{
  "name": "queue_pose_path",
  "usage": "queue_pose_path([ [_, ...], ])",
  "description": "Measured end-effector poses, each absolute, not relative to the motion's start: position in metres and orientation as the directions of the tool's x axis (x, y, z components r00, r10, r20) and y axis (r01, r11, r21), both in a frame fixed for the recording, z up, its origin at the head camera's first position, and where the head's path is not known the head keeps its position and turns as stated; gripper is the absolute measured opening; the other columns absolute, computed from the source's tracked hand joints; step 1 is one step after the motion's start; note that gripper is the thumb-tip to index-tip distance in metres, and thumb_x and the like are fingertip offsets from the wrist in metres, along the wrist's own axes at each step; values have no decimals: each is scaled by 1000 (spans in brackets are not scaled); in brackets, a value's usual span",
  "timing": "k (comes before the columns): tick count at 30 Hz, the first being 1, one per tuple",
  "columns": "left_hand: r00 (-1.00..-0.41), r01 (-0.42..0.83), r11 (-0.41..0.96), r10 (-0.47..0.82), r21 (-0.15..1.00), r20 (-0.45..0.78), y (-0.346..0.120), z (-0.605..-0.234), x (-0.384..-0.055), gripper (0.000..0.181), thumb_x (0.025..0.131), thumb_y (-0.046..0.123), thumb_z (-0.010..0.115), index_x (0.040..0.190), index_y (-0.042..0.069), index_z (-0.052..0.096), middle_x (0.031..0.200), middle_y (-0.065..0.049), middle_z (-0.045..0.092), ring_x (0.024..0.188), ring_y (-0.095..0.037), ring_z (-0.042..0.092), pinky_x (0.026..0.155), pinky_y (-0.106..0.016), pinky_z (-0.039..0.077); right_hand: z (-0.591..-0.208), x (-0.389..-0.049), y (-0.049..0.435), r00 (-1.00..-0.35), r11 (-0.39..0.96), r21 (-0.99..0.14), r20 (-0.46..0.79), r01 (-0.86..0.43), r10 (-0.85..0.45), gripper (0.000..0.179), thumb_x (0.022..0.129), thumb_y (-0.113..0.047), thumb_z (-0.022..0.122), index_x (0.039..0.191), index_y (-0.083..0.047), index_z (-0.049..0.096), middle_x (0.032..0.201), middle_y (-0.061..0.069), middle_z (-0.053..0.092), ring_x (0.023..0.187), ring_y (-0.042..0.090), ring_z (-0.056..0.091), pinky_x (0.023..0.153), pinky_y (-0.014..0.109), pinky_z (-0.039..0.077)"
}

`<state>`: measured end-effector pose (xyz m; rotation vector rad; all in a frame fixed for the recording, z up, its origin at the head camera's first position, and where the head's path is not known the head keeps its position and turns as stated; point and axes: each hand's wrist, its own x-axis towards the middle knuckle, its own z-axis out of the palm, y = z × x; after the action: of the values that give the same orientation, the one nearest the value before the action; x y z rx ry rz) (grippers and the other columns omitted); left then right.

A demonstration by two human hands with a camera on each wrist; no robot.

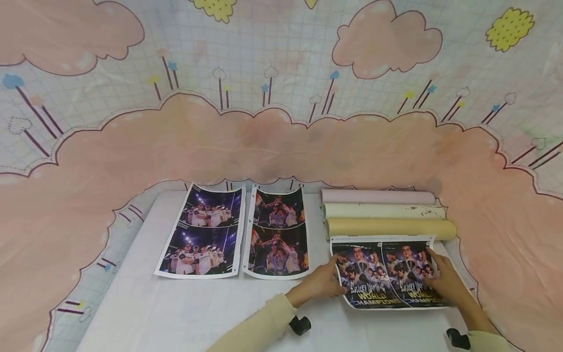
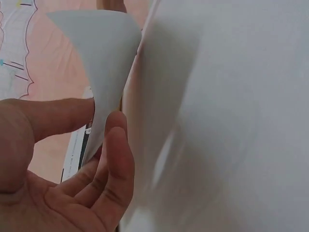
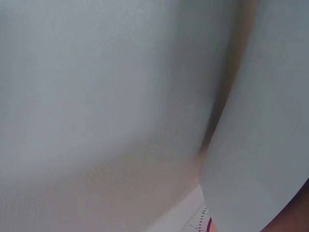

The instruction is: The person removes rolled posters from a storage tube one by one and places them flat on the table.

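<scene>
Both hands hold a printed sheet at the table's right side, bearing two copies of a "World Champions" group picture side by side. My left hand pinches its left edge, thumb on one face and fingers behind, as the left wrist view shows. There the sheet's pale back bends in a curve. On the opposite edge, my right hand grips with thumb and fingers. The right wrist view is mostly filled by pale surfaces, with the sheet's back at right and little of the hand visible.
Two more photo sheets, a blue-toned one and a darker one, lie on the white table to the left. Behind the held sheet lie a pink roll, a floral white roll and a yellow roll. Cloud-patterned cloth surrounds the table.
</scene>
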<state>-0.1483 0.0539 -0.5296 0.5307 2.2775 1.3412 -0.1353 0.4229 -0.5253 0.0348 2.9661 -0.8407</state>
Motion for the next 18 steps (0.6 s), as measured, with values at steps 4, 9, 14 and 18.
queue_pose_path([
  [4,-847,111,477,504,872,-168,58,-534,-147,90,77,13,82,149,2,30,88,-7,71,56,-10,60,60,-22,48,-529,-138,425,-998,852,-522,-66,44,11,96,73,-1,69,152,7,14,137,46,23,113,64,40,88,74,39],
  [9,-867,169,547,479,820,-141,62,-537,-149,85,76,18,82,146,4,35,105,-17,71,76,-13,62,71,-26,51,-532,-141,427,-997,865,-498,-79,63,27,90,80,-7,69,151,8,16,136,47,25,115,67,39,91,75,38],
  [14,-870,181,580,471,794,-146,62,-540,-149,87,76,21,81,147,0,35,113,-18,70,93,-19,65,82,-29,53,-536,-145,429,-997,878,-476,-73,57,25,87,84,-15,71,149,9,19,135,47,27,118,67,36,94,76,36],
  [18,-872,195,597,469,778,-142,60,-542,-148,87,77,23,81,146,-3,36,102,-9,73,99,-20,67,86,-29,53,-539,-146,430,-998,886,-461,-57,48,24,87,85,-21,72,149,9,22,135,47,29,119,66,36,94,76,35],
])
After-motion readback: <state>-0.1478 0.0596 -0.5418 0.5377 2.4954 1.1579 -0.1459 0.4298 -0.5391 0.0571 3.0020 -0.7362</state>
